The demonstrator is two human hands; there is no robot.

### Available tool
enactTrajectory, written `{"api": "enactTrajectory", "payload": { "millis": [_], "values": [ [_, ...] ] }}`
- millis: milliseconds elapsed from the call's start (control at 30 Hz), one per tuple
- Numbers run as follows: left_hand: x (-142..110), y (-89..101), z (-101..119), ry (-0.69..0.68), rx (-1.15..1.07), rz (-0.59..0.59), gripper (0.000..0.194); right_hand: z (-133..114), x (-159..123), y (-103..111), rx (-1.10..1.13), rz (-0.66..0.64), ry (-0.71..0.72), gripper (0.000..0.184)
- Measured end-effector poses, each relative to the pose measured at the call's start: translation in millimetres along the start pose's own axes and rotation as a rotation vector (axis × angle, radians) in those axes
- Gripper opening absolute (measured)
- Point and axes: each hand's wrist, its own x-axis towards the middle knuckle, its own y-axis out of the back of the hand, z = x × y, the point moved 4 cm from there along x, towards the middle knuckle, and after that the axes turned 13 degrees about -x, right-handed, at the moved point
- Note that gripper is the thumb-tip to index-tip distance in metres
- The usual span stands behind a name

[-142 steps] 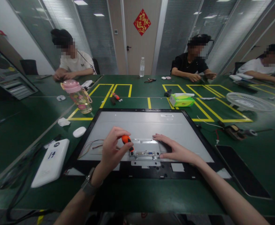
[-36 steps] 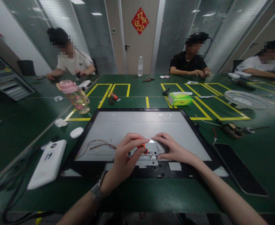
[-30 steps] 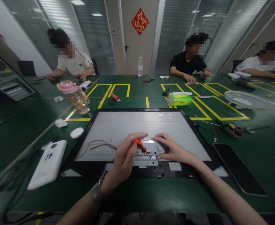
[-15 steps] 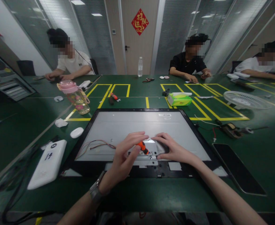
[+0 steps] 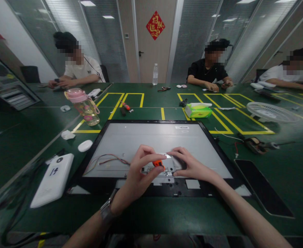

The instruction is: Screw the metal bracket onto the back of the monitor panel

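Note:
A large flat-screen panel [image 5: 110,137] with a grey metal back and black frame lies before me. My left hand [image 5: 141,168] pinches the short orange-and-black handle of a screwdriver [image 5: 157,164] between thumb and fingers. The tool is over small metal fittings near the panel's lower middle; its tip is hard to make out. On the right of these fittings, my right hand [image 5: 189,164] rests with thumb and index finger spread apart, fingertips touching the panel. Thin coloured wires [image 5: 107,158] run across the panel on the left.
Left of the panel are a white phone-like device [image 5: 52,181], a white case [image 5: 85,146] and a pink-lidded bottle [image 5: 85,108]. A black phone [image 5: 263,187] lies to the right. Beyond are a green tissue pack [image 5: 198,110] and a white fan grille [image 5: 269,112]. Several people sit opposite.
My left fingers have curled and shifted round the screwdriver's handle, and the handle's angle has changed. The right hand stays almost where it was. The view has tilted slightly.

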Motion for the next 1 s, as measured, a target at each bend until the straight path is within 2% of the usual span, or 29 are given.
{"api": "enactTrajectory", "payload": {
  "millis": [67, 233, 400, 633, 800, 1000],
  "values": [
    [0.7, 0.4, -0.2, -0.003, 0.018, 0.024, 0.024, 0.4, -0.1, -0.5, 0.004, -0.002, -0.001, 0.068],
    [-0.8, 1.1, -1.0, 0.087, -0.043, -0.008, 0.033, 0.8, 0.0, -1.2, 0.005, -0.004, 0.0, 0.068],
    [-3.2, 4.2, -0.2, 0.043, -0.001, 0.027, 0.031, -0.5, 0.6, -0.6, 0.008, -0.013, -0.008, 0.067],
    [-2.4, 3.3, 0.1, 0.06, -0.013, -0.038, 0.037, 1.4, -0.2, -1.2, 0.009, -0.01, 0.004, 0.069],
    [-2.8, 5.8, -0.8, -0.017, 0.089, 0.06, 0.032, 0.3, -0.4, -0.5, 0.005, -0.009, -0.004, 0.068],
    [-4.1, 3.5, -0.4, 0.083, -0.046, -0.005, 0.037, 1.6, 0.2, -0.7, 0.007, -0.01, -0.001, 0.069]
  ]
}}
